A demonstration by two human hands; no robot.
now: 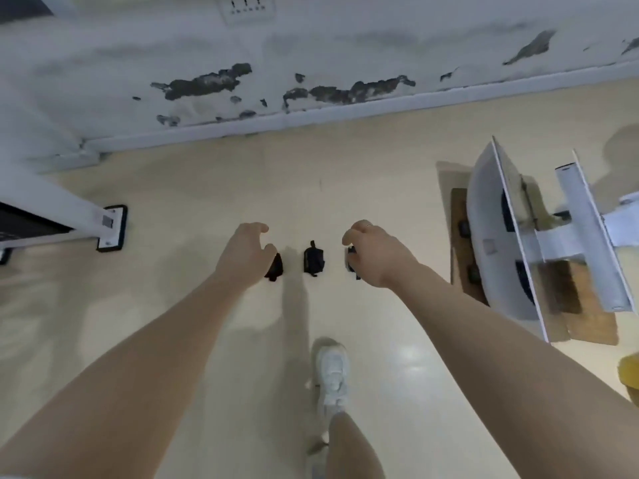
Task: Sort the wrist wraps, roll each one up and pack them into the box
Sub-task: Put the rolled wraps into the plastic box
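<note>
From the head camera, three dark rolled wrist wraps lay in a row on the pale floor: the left wrap (275, 267) was partly hidden under the left hand (243, 252), the middle wrap (313, 259) lay free between the hands, and the right wrap (351, 259) sat beneath the right hand (375, 252). The left hand's fingers were loosely curled above its wrap, though contact could not be told, while the right hand's curled fingers seemed to pinch its wrap. The box (498, 236) stood well to the right, and a white shoe (332, 373) stood nearer the camera.

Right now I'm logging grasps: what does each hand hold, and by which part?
The right hand pinches a rolled wrap by its right side. The left hand reaches over another wrap; whether it grips cannot be told.
</note>
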